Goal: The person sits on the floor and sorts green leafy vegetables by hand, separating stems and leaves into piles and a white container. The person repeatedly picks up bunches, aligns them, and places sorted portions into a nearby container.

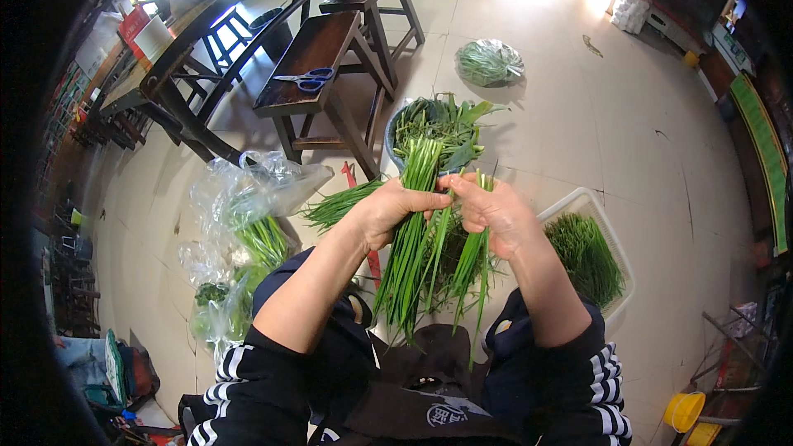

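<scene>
My left hand (403, 204) is closed around a thick bunch of green Chinese chives (403, 272), their cut ends up and the leaves hanging down. Beside it, my right hand (492, 207) grips a smaller bunch of chives (472, 260), its fingertips close to a few stalks at the edge of the larger bunch. Just beyond the hands, a blue basin (389, 142) holds leafy trimmings. More chives (344, 204) lie on the floor left of my left hand. At the right, a white plastic basket (626, 266) contains chives laid in a row.
Blue-handled scissors (306, 78) rest on a dark wooden bench (316, 43). Clear plastic bags (248, 186) with green vegetables lie at the left. A bagged bundle of greens (489, 63) sits on the tiled floor farther off. A yellow bucket (683, 412) stands at the lower right.
</scene>
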A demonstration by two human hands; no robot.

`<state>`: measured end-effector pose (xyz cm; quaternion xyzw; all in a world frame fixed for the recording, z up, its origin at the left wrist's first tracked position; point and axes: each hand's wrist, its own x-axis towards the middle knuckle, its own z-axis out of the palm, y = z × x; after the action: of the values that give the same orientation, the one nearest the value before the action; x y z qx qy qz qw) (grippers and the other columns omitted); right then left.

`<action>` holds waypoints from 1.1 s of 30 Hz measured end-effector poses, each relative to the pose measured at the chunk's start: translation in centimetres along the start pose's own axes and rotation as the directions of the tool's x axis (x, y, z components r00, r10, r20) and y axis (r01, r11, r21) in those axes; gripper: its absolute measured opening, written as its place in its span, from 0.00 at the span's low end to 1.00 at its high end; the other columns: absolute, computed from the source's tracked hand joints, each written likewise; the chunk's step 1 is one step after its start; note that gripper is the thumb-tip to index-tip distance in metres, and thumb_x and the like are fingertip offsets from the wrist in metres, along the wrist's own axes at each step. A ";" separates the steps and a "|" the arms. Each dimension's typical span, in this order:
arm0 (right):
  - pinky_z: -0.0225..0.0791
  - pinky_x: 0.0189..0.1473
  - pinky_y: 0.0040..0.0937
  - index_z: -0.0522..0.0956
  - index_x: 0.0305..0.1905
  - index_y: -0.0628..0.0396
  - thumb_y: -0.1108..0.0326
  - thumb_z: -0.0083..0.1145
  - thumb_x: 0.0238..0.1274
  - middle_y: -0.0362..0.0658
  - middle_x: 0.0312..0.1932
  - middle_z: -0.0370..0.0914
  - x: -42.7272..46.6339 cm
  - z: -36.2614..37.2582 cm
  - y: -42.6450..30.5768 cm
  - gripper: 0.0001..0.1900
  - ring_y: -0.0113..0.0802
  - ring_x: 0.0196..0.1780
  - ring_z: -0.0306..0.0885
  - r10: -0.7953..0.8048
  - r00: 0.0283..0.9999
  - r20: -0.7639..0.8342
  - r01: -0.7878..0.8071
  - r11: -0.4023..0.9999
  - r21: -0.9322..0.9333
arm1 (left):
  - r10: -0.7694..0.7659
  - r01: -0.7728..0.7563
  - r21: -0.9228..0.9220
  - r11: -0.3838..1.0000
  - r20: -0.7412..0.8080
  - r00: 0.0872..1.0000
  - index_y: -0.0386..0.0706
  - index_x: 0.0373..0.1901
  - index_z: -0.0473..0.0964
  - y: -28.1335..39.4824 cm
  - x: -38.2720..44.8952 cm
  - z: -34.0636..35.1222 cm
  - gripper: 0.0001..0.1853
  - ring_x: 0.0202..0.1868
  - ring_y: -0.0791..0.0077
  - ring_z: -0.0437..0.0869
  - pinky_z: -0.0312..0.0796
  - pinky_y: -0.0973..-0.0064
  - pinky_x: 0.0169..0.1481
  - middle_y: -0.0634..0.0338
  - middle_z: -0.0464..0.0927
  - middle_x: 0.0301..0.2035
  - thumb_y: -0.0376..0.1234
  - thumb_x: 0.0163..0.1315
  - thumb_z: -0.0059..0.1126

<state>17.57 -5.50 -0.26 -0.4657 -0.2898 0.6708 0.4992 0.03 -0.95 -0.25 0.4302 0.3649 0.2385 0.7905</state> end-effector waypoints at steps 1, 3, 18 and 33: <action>0.44 0.19 0.21 0.77 0.35 0.57 0.61 0.60 0.62 0.27 0.14 0.57 0.1 -0.1 0.1 0.10 0.18 0.16 0.49 0.006 0.999 0.041 -0.005 1.000 -0.017 | -0.012 0.012 0.004 1.000 0.004 1.000 0.43 0.38 0.74 0.1 0.0 0.3 0.11 0.28 0.82 0.73 0.67 0.82 0.34 0.68 0.74 0.28 0.28 0.55 0.65; 0.43 0.19 0.21 0.77 0.35 0.57 0.61 0.60 0.62 0.27 0.14 0.56 0.4 -0.4 0.2 0.10 0.17 0.15 0.49 -0.015 1.000 0.022 0.015 1.000 0.011 | -0.011 0.011 -0.016 1.000 0.016 1.000 0.43 0.40 0.74 0.2 0.1 0.4 0.12 0.28 0.82 0.73 0.68 0.81 0.33 0.68 0.74 0.28 0.29 0.55 0.65; 0.47 0.18 0.19 0.72 0.34 0.54 0.58 0.56 0.66 0.27 0.13 0.53 1.2 -2.4 -0.1 0.11 0.17 0.15 0.50 -0.031 0.995 -0.100 0.049 0.983 0.176 | 0.006 -0.006 0.009 1.000 0.011 1.000 0.44 0.38 0.70 0.3 0.6 -1.3 0.13 0.23 0.79 0.73 0.68 0.79 0.31 0.68 0.70 0.21 0.32 0.55 0.65; 0.46 0.19 0.20 0.73 0.38 0.56 0.58 0.51 0.69 0.26 0.14 0.52 1.2 -1.7 0.2 0.12 0.16 0.16 0.47 -0.086 0.995 -0.042 0.091 0.985 0.143 | 0.117 -0.110 0.070 0.991 -0.093 0.989 0.39 0.35 0.75 0.6 1.6 -2.1 0.09 0.25 0.85 0.72 0.66 0.84 0.30 0.68 0.73 0.24 0.29 0.55 0.65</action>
<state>19.00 -4.58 -1.54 -0.4265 -0.2518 0.6589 0.5661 -0.65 1.51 -1.09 0.4634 0.3854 0.2919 0.7426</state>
